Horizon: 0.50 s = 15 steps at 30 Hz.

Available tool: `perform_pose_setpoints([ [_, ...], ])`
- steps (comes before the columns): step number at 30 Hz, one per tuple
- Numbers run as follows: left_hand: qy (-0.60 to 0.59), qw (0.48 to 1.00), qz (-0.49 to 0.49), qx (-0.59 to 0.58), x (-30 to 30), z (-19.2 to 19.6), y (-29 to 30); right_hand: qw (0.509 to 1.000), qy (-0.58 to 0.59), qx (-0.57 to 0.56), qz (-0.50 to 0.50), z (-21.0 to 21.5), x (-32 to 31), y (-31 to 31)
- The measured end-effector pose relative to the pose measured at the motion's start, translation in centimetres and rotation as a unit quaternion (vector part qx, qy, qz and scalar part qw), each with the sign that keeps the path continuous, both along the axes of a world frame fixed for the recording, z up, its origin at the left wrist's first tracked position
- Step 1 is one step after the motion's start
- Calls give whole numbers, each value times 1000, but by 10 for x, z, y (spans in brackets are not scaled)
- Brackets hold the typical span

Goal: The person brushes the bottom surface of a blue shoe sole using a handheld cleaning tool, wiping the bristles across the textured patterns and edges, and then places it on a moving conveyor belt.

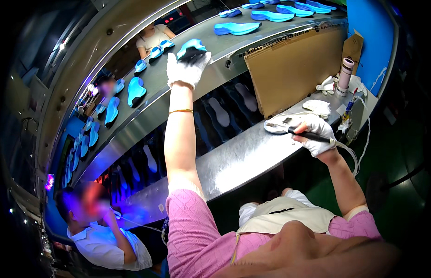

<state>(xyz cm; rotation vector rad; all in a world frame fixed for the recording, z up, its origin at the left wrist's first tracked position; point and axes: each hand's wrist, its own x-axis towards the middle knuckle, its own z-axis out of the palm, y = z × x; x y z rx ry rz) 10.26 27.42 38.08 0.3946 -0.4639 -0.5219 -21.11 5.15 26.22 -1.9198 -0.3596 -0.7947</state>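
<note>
My left hand (186, 70), in a white glove, reaches far forward to the conveyor belt. Its fingers are closed around the near end of a blue shoe sole (192, 45), which has a dark underside. To the right, my right hand (316, 134), in a white glove with bare fingertips, grips a black-handled tool (312, 136) with a pale cord. The front of this tool lies over a pale, flat, rounded piece (274, 126) on the metal shelf (224, 160); I cannot tell whether they touch.
Several blue soles (237, 28) lie along the curved conveyor belt (176, 33). Brown cardboard (289, 74) leans behind the shelf, near a pink bottle (346, 72) and spare white gloves (325, 85). A co-worker (104, 238) sits at left; another person (153, 38) is across the belt.
</note>
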Motion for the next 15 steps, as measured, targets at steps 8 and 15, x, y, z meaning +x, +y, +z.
perform_pose_setpoints([
  [8, -518, 354, 560, 541, 7, 0, 66, 990, 106, 95, 8, -31, 8, -11],
  [15, -210, 240, 474, 820, 24, -3, 214, 985, 119, 108, 69, -36, 16, 11],
])
